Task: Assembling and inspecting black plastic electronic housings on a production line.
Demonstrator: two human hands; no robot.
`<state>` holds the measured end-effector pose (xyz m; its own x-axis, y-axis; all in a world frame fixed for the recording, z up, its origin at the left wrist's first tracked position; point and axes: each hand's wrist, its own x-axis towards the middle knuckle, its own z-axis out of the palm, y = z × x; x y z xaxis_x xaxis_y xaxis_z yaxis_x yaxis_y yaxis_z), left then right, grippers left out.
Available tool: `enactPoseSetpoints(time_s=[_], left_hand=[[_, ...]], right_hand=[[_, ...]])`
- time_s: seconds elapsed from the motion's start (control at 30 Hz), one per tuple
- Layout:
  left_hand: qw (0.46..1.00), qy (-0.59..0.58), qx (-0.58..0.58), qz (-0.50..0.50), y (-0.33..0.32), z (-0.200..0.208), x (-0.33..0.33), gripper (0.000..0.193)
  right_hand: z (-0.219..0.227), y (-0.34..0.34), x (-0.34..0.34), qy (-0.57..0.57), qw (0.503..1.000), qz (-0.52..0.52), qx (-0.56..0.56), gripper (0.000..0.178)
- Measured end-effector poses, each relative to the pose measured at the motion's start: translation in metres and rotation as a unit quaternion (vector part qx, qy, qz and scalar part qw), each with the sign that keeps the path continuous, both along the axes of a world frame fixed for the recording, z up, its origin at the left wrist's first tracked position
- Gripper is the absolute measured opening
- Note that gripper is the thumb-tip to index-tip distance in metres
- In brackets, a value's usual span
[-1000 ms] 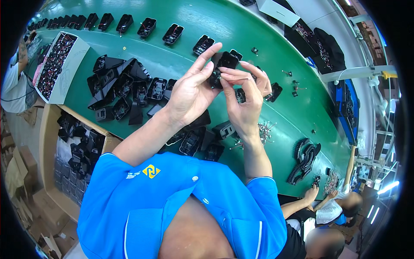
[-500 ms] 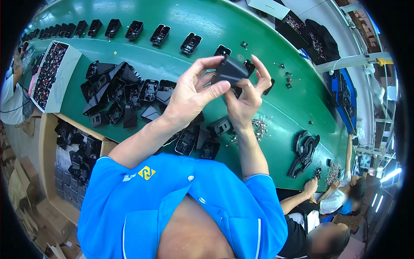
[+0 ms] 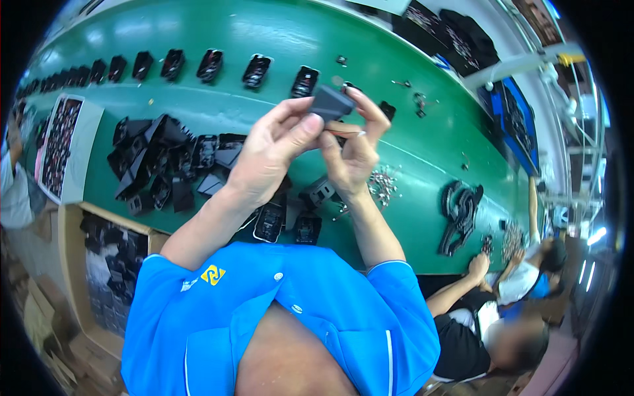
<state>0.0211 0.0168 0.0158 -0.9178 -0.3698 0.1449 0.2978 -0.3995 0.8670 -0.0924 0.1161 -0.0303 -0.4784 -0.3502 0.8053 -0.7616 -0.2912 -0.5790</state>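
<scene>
A small black plastic housing (image 3: 332, 101) with slanted sides is held up over the green table, its closed outer side toward me. My left hand (image 3: 267, 148) grips it from the left, thumb in front and fingers behind. My right hand (image 3: 353, 148) is closed on its right side, the index fingertip near the far edge and the other fingers bent below. What those bent fingers press on is partly hidden. Beneath my hands, several open black housings (image 3: 269, 221) lie near the table's front edge, next to a grey-black housing with slots (image 3: 318, 191).
Black housings lie heaped (image 3: 158, 155) on the left, and a row of them (image 3: 257, 71) runs along the table (image 3: 231, 26). A white box of small parts (image 3: 82, 148) and a carton (image 3: 76, 277) stand left. Wired parts (image 3: 383, 185) and black strips (image 3: 460, 214) lie right; co-workers sit beyond.
My view has shifted a little. Both hands are turned slightly with the black housing, which now tilts differently. It stays between them.
</scene>
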Motion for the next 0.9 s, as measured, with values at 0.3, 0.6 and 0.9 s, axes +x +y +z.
enactPoseSetpoints(time_s=[0.3, 0.6, 0.9], left_hand=[[0.887, -0.124, -0.415, 0.161, -0.041, -0.018, 0.044, 0.047], [0.685, -0.265, -0.676, 0.058, -0.079, -0.030, 0.086, 0.039], [0.669, -0.346, -0.654, 0.068, -0.080, -0.037, 0.075, 0.041]], right_hand=[[-0.002, 0.004, -0.058, 0.142, 0.968, -0.084, 0.192, 0.032], [-0.059, 0.064, -0.189, 0.084, 0.887, -0.134, 0.435, 0.031], [-0.061, 0.074, -0.194, 0.072, 0.871, -0.129, 0.468, 0.032]])
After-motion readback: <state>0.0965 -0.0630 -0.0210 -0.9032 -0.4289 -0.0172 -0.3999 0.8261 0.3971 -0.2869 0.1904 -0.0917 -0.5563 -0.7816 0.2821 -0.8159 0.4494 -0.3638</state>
